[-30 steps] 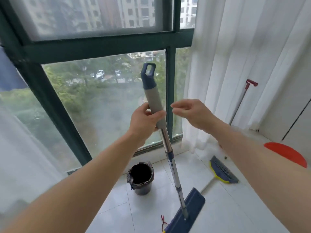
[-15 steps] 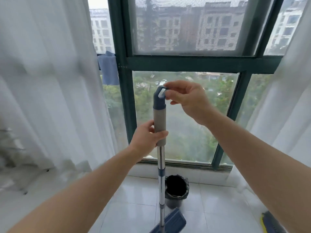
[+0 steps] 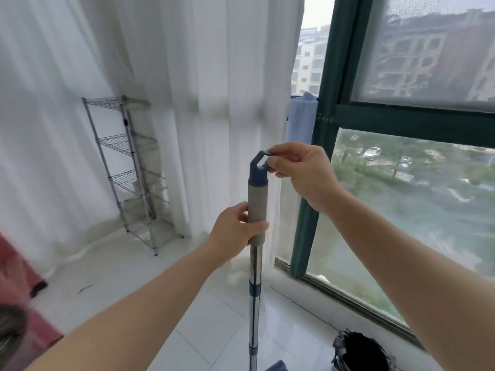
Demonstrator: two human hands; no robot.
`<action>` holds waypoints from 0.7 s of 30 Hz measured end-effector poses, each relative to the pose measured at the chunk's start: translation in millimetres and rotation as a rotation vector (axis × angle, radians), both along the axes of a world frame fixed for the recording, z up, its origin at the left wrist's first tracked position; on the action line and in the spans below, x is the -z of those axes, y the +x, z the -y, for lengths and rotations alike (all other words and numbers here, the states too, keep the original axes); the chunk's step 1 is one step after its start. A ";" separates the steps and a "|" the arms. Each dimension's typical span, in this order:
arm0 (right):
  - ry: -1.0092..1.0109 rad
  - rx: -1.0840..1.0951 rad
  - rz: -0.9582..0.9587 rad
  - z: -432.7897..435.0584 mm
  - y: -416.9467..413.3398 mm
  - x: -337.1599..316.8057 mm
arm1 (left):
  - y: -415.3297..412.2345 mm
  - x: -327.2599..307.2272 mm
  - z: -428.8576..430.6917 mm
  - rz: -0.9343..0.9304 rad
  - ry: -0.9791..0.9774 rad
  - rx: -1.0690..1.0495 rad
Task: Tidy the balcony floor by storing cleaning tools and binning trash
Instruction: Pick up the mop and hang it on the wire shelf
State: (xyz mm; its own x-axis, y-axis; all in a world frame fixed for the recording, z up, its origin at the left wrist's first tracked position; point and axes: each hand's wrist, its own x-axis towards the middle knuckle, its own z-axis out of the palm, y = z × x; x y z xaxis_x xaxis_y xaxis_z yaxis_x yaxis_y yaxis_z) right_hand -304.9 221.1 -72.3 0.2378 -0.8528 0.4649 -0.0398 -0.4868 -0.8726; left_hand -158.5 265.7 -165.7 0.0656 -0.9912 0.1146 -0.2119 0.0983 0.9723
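Note:
A flat mop (image 3: 257,199) stands upright in front of me, with a grey grip, a dark blue hanging loop on top and a steel pole running down to the floor. My left hand (image 3: 235,231) grips the lower end of the grey grip. My right hand (image 3: 300,172) pinches the blue loop at the top. A corner of the blue mop head (image 3: 276,366) shows at the bottom edge. A small bin lined with a black bag (image 3: 361,352) sits on the floor at the lower right, by the window.
A bare wire shelving rack (image 3: 131,172) stands in the left corner against white curtains (image 3: 209,103). A green-framed window (image 3: 401,121) fills the right side. A small dark scrap (image 3: 85,288) lies on the white tiles at the left. Something red (image 3: 16,277) is at the left edge.
My view has swung left, bringing the wire rack and curtains into sight and pushing the bin to the lower right. Both hands keep their hold on the mop.

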 end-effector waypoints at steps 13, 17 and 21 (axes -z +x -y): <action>0.036 -0.183 0.058 161.2 180.9 -3.8 | 172.8 -8.2 142.2 0.031 0.007 -0.208; 0.032 -0.241 0.065 208.6 224.9 -5.9 | 212.5 -10.7 184.8 0.075 -0.009 -0.282; 0.020 -0.326 0.075 267.8 268.1 -8.1 | 250.1 -14.3 236.8 0.079 -0.020 -0.380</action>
